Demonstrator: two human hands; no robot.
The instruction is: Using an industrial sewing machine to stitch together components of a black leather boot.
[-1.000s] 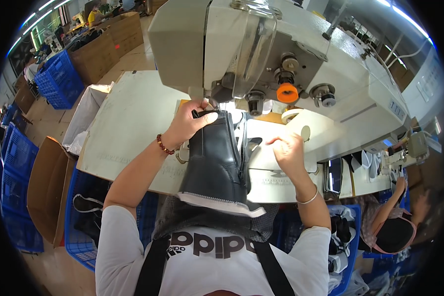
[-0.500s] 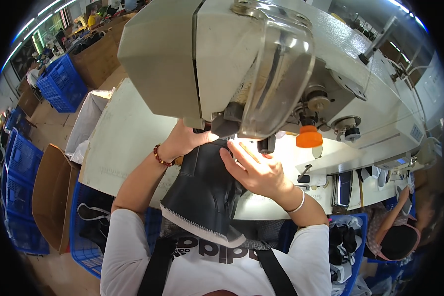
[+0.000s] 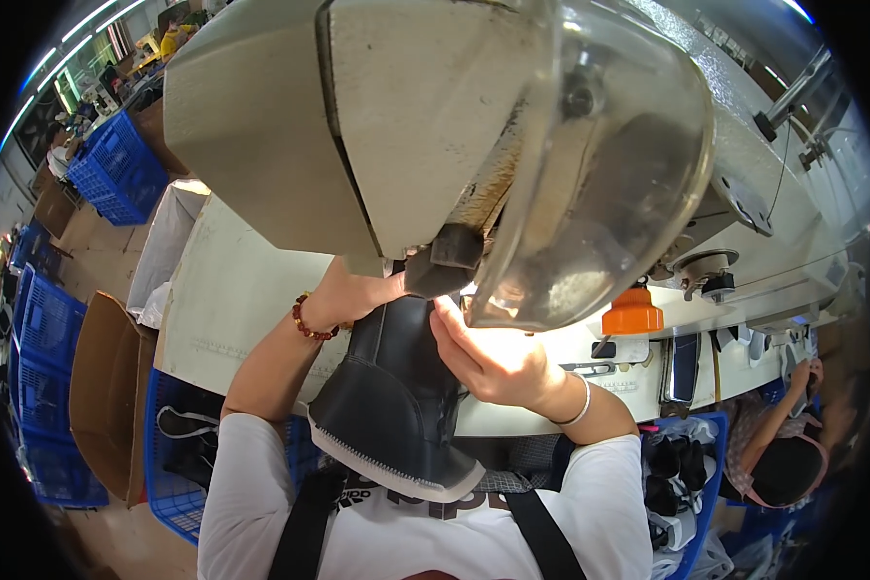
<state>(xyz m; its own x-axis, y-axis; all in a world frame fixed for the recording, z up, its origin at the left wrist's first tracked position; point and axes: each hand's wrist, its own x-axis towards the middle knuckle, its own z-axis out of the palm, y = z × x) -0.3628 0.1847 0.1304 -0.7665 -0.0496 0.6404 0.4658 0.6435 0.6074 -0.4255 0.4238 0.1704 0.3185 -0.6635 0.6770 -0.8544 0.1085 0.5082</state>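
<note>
A black leather boot upper (image 3: pixel 391 387) with a pale, zigzag-stitched lower edge hangs from the sewing machine (image 3: pixel 425 126) toward my chest. Its far end goes under the machine head, where the needle area is hidden. My left hand (image 3: pixel 348 295) grips the upper's left side, thumb on top and the other fingers out of sight. On the right side, my right hand (image 3: pixel 498 358) pinches the upper's edge close to the needle area. Some of its fingers are hidden behind the clear plastic guard (image 3: pixel 599 184).
The pale machine table (image 3: pixel 232 290) spreads to both sides, with a phone (image 3: pixel 681 369) at right. Blue crates (image 3: pixel 169 493) with shoe parts stand at both sides below it. A cardboard box (image 3: pixel 116 406) sits at left. A co-worker (image 3: pixel 788 464) works at far right.
The machine head looks larger and nearer. The boot upper's stitched edge has swung slightly left. My right hand's fingers have drawn closer together by the needle area.
</note>
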